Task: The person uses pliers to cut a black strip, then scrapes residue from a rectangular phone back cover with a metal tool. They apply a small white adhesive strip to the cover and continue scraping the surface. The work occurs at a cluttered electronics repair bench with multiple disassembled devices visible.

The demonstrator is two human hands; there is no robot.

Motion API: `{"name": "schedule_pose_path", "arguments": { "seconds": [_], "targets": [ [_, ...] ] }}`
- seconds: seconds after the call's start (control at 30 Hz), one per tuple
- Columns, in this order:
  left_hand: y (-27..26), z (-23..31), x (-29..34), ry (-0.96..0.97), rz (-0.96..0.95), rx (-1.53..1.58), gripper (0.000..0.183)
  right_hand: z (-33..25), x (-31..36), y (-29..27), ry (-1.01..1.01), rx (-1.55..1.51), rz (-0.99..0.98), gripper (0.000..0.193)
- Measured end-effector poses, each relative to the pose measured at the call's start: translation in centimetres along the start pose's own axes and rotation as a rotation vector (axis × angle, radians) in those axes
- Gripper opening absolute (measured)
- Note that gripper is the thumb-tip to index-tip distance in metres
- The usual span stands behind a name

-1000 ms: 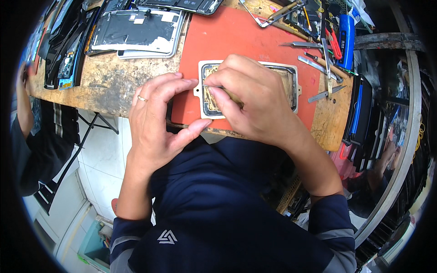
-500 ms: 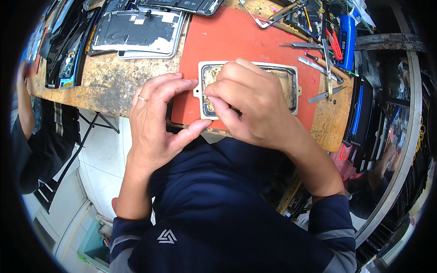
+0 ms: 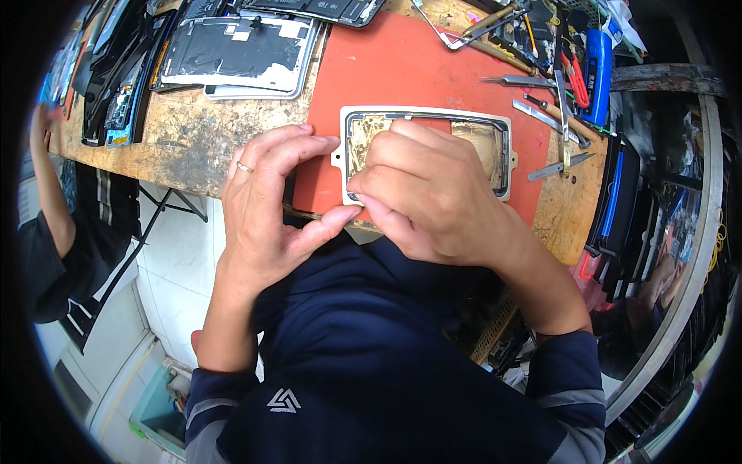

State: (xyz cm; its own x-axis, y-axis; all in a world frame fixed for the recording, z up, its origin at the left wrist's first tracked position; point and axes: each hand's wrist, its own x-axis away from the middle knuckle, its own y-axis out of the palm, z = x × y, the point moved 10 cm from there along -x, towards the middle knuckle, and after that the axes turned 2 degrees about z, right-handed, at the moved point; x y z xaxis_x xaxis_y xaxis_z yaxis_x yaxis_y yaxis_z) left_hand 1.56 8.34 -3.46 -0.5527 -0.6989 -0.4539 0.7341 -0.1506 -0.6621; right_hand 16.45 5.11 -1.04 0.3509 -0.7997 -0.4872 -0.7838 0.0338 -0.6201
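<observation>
A pale metal frame (image 3: 426,110) with side tabs lies on the red mat (image 3: 386,66). Inside its rim runs a dark phone-shaped bezel (image 3: 505,155) around a worn, gold-brown surface. My left hand (image 3: 270,185) curves about the frame's left end, fingertips by the left tab and thumb at the lower left corner. Over the frame, my right hand (image 3: 429,189) has its fingers curled and its thumb and index finger pinched at the inner lower left corner. Whatever sits in that pinch is hidden by the fingers.
Stripped tablet casings (image 3: 239,58) and dark device parts (image 3: 116,85) cover the bench's left. To the right lie tweezers (image 3: 560,167), a red-handled tool (image 3: 575,81) and a blue tool (image 3: 597,73). Another person's arm (image 3: 50,178) reaches in at the far left.
The right hand's pinch has moved down the frame's left inner side to the lower corner. My left hand keeps its place at the frame's end. The whole view has shifted slightly.
</observation>
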Motion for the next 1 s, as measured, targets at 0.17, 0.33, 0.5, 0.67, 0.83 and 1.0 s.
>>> {"name": "schedule_pose_path", "arguments": {
  "seconds": [0.17,0.33,0.5,0.67,0.83,1.0],
  "targets": [
    [0.09,-0.18,0.07,-0.008,-0.017,-0.011,0.076,0.41,-0.09,-0.09,0.012,-0.019,-0.006,0.02],
    [0.18,-0.25,0.13,-0.001,0.0,0.017,0.075,0.85,-0.1,-0.34,0.04,0.0,0.062,0.024],
    [0.13,-0.14,0.08,0.003,-0.004,0.002,0.075,0.78,-0.06,-0.2,0.047,0.017,0.046,0.024],
    [0.09,-0.09,0.03,0.003,-0.01,-0.006,0.075,0.94,-0.14,-0.38,0.058,0.009,0.07,0.023],
    [0.15,-0.29,0.1,-0.012,-0.015,-0.013,0.074,0.99,-0.23,-0.21,0.051,0.018,0.073,0.023],
    [0.15,-0.44,0.15,-0.032,-0.021,-0.008,0.073,0.73,-0.34,-0.18,0.039,0.034,0.057,0.023]
  ]
}}
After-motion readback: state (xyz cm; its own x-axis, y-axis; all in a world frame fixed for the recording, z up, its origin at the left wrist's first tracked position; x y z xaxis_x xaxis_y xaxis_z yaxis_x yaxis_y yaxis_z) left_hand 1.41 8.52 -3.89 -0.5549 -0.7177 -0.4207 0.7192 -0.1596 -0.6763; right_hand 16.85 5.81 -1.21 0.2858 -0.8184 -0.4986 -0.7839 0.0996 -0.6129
